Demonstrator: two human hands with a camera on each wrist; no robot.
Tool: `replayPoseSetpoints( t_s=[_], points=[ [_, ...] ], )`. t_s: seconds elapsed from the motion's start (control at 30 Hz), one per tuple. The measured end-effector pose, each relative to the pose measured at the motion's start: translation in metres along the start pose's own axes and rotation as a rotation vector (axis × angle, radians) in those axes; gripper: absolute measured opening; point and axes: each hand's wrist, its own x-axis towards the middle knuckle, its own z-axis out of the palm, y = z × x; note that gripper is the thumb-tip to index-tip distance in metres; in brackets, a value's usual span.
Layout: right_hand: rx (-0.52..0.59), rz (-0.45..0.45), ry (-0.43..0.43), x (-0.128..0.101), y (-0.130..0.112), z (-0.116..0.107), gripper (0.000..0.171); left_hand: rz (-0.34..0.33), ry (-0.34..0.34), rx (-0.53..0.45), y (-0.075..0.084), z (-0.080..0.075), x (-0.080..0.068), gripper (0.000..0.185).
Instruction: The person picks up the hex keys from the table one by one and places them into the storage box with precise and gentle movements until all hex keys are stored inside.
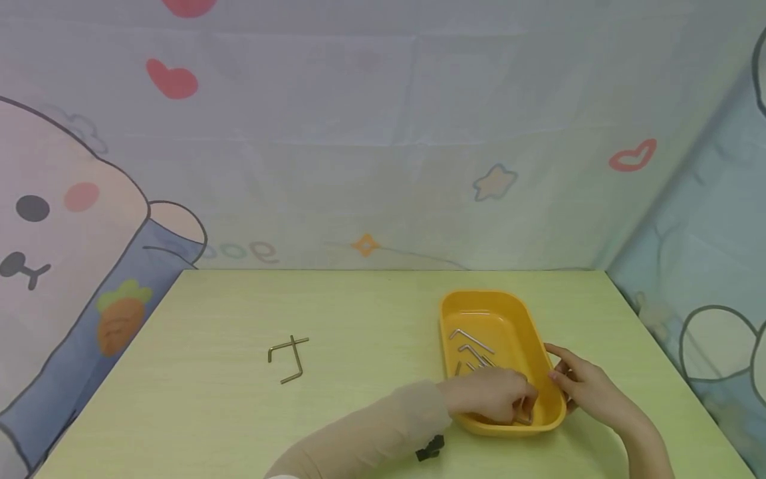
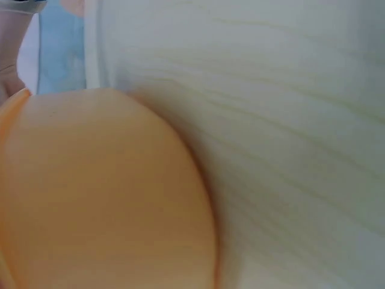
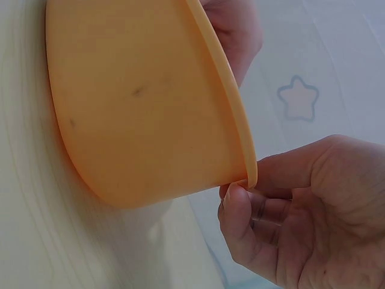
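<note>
A yellow plastic tray [image 1: 487,303] stands at the right of the table. Several silver L-shaped hex keys [image 1: 473,337] lie inside it, some partly covered by my left arm. Reaching over the tray's left rim, my left hand [image 1: 493,394] has its fingers curled down at the near end and pinches a hex key [image 1: 524,420]; its fingertips are partly hidden. My right hand [image 1: 589,392] pinches the tray's right rim between thumb and finger, plain in the right wrist view [image 3: 301,211]. The left wrist view mostly shows the tray's outer wall [image 2: 114,186].
Two brass-coloured hex keys [image 1: 297,359] lie crossed on the left half of the table [image 1: 197,399]. A small black piece [image 1: 429,448] sits beside the left sleeve. A printed cloth [image 1: 335,133] hangs behind the table and along its sides.
</note>
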Motion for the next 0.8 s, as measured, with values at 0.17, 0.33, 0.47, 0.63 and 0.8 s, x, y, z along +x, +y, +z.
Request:
replayPoseSetpoints(
  t_s=[0.17,0.33,0.47,0.63,0.8],
  points=[
    [-0.01,-0.002,0.001,0.001,0.0,0.001,0.053,0.001,0.061,-0.018,-0.001,-0.011,-0.009,0.013],
    [-0.017,0.004,0.004,0.001,0.0,0.002,0.052,-0.026,0.106,-0.042,-0.001,-0.018,-0.017,0.015],
    [-0.025,0.01,0.009,0.001,-0.001,0.001,0.052,-0.04,0.16,-0.059,0.0,-0.024,-0.025,0.015],
    [-0.026,0.025,0.01,0.001,-0.002,0.001,0.052,-0.064,0.252,-0.055,-0.003,-0.032,-0.037,0.014],
    [-0.025,0.026,0.01,0.001,-0.002,0.002,0.052,-0.088,0.328,-0.054,-0.008,-0.038,-0.047,0.015]
  ],
)
